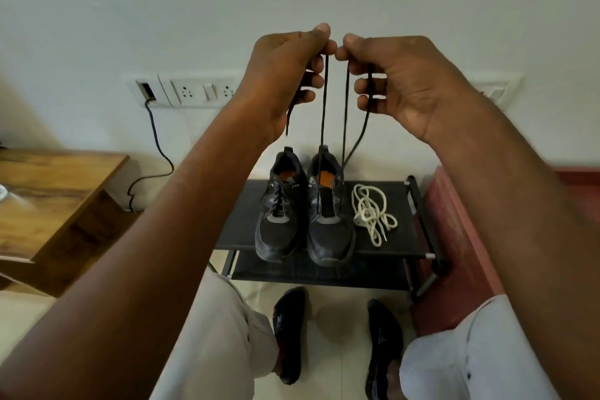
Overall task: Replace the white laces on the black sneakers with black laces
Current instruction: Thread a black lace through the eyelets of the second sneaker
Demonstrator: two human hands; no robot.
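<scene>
Two black sneakers stand side by side on a low black shoe rack [399, 247]. The left sneaker [279, 221] carries a black lace. The right sneaker [329, 227] has a black lace [323, 114] running up from its eyelets in two strands. My left hand [285, 75] pinches one strand between thumb and forefinger, its tip dangling below the palm. My right hand [393, 78] pinches the other strand, held level with the left, high above the shoes. A loose pile of white laces [370, 211] lies on the rack to the right of the sneakers.
A wooden table [55, 201] stands at the left. A wall socket strip [191, 91] has a dark cable [156, 143] hanging down. A red surface [461, 237] borders the rack on the right. My knees and feet in black socks are below the rack.
</scene>
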